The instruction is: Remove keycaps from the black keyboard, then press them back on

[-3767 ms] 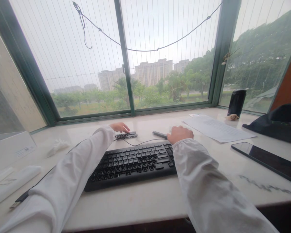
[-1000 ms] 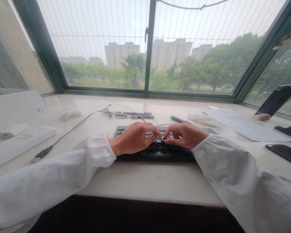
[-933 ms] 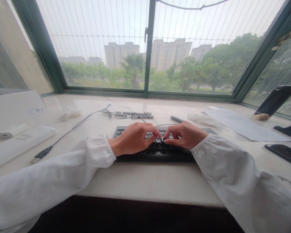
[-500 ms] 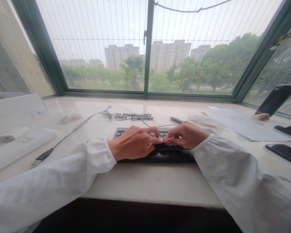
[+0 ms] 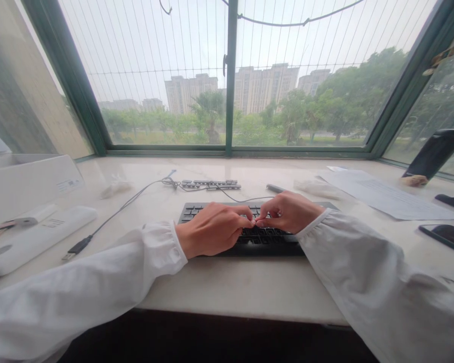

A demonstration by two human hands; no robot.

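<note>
A black keyboard [image 5: 268,249] lies on the pale sill, partly covered by both hands. My left hand [image 5: 212,229] comes over it from the left, thumb and fingers closed in a pinch above the middle keys. From the right, my right hand [image 5: 283,213] pinches at the same spot, its fingertips meeting those of the left. Anything held between the fingertips is too small to make out. Dark keycaps [image 5: 212,184] stand in rows behind the keyboard. Near the right hand, a dark pen-like stick [image 5: 275,188] lies behind the keyboard.
A cable with a USB plug [image 5: 78,247] runs across the left side. A white box [image 5: 30,176] and a long white device [image 5: 49,237] stand farther left. Paper sheets [image 5: 371,194], a phone [image 5: 448,236] and a black upright object [image 5: 435,156] are at right. A window closes off the back.
The left fingers have drawn closer together into a tighter pinch against the right fingertips. The right hand has barely moved. The camera view has shifted slightly.
</note>
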